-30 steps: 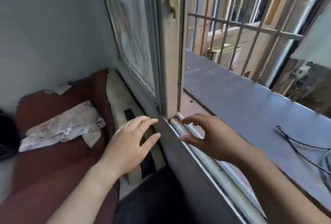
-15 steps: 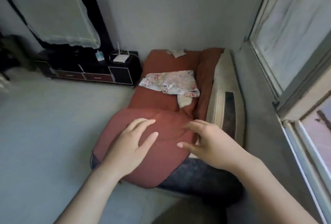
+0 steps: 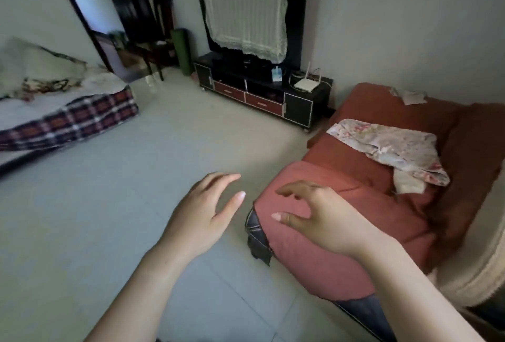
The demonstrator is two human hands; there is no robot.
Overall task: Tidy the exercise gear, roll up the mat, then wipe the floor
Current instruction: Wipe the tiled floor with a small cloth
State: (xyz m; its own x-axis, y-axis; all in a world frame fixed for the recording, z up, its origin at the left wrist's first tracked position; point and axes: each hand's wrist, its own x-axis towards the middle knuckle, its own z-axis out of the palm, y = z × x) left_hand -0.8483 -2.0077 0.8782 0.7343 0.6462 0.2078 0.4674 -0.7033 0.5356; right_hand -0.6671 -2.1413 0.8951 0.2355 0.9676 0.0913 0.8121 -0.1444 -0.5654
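My left hand (image 3: 203, 212) hovers over the pale tiled floor (image 3: 114, 205), fingers spread and holding nothing. My right hand (image 3: 318, 214) floats with fingers apart above the front end of a red-covered sofa (image 3: 355, 218), also holding nothing. A rolled green mat (image 3: 182, 50) stands upright at the far wall, left of the TV stand. No other exercise gear shows in this view.
A black TV stand (image 3: 262, 95) with a cloth-draped TV (image 3: 247, 16) and a white router (image 3: 306, 83) lines the far wall. A plaid-covered bed (image 3: 68, 115) sits at left. A floral cloth (image 3: 390, 147) lies on the sofa. A doorway with dark furniture is at back left.
The view has swung left, from the open window, past the sofa, into the room. Both hands stayed raised, open and holding nothing in front of me throughout.
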